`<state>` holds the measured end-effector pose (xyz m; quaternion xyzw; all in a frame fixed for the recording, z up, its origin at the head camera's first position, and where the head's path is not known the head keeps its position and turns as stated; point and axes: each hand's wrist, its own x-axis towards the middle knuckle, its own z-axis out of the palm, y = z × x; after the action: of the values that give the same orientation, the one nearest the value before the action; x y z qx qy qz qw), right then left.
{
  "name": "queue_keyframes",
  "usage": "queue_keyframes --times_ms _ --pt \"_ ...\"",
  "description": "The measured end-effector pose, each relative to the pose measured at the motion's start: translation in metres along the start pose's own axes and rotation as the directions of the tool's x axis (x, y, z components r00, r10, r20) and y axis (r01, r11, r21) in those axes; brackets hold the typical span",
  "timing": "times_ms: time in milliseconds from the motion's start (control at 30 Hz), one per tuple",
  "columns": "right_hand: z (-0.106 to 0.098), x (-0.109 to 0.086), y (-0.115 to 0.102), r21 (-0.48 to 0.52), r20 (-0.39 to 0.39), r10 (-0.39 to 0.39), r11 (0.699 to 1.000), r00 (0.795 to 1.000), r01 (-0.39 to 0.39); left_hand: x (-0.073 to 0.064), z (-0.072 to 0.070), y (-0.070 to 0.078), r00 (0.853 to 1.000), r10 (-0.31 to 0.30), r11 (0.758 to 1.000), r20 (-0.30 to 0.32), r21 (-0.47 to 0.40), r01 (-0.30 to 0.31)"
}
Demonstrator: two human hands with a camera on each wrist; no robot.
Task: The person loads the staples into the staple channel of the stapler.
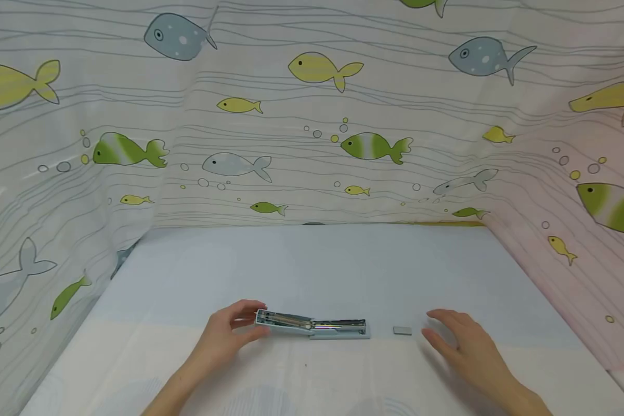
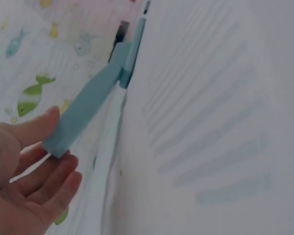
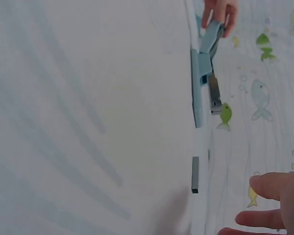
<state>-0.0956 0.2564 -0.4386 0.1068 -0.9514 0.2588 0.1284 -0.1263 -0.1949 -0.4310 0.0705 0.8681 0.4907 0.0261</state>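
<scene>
A light blue stapler lies opened out on the table, its cover swung back to the left and its metal insides showing. My left hand holds the raised end of that cover between thumb and fingers. To the right of the stapler sits a small grey strip of staples, flat on the tabletop. Just right of the strip hovers my right hand, its fingers apart and nothing in them. In the right wrist view the strip of staples stands apart from the fingertips.
A pale cloth with faint patterns covers the table. Fish-printed curtains hang behind it and along both sides. One tiny dark speck lies in front of the stapler.
</scene>
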Motion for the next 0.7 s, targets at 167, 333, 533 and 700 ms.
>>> queue_keyframes --times_ms 167,333,533,700 --pt "0.007 0.001 0.001 0.001 0.004 -0.002 1.0 1.0 0.002 0.003 -0.003 -0.004 0.999 0.036 0.998 0.022 -0.053 -0.035" --pt "0.013 0.004 0.0 -0.008 -0.031 -0.041 0.999 0.999 0.041 0.006 -0.003 -0.006 0.998 0.053 0.997 0.036 -0.055 -0.051" --pt "0.019 0.008 -0.003 -0.003 -0.067 -0.115 0.993 0.991 0.115 0.012 -0.004 -0.005 0.997 0.071 0.997 0.041 -0.042 -0.069" --pt "0.024 0.013 -0.007 -0.004 -0.071 -0.153 0.988 0.986 0.154 0.014 -0.006 -0.003 0.997 0.054 0.998 0.053 -0.036 -0.052"
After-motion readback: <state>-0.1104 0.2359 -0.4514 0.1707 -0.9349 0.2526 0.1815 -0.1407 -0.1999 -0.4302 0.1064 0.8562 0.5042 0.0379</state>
